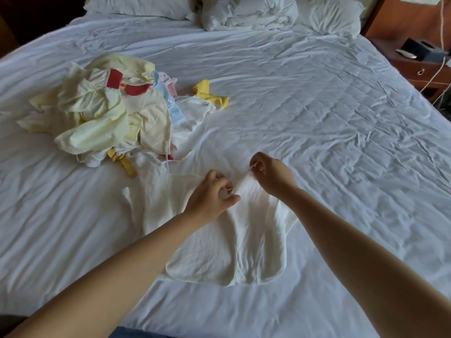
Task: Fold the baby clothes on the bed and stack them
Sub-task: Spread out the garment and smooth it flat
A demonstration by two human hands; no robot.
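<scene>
A bed point(317, 118) under a wrinkled white sheet carries a loose pile of baby clothes point(102, 113) on the left of the view, mostly pale yellow with red, blue and pink bits. Just beside the pile lies a yellow piece point(211, 93). A white garment point(244, 240) is spread in the near middle, possibly touching the pile's edge. Crumpled pillows point(249, 11) lie at the head.

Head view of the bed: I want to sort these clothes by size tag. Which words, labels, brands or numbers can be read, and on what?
No text can be read.
white garment: no print or tag shows.
pile of baby clothes: red and yellow patches, no lettering.
dark box on the nightstand: too small and blurred to read.
</scene>
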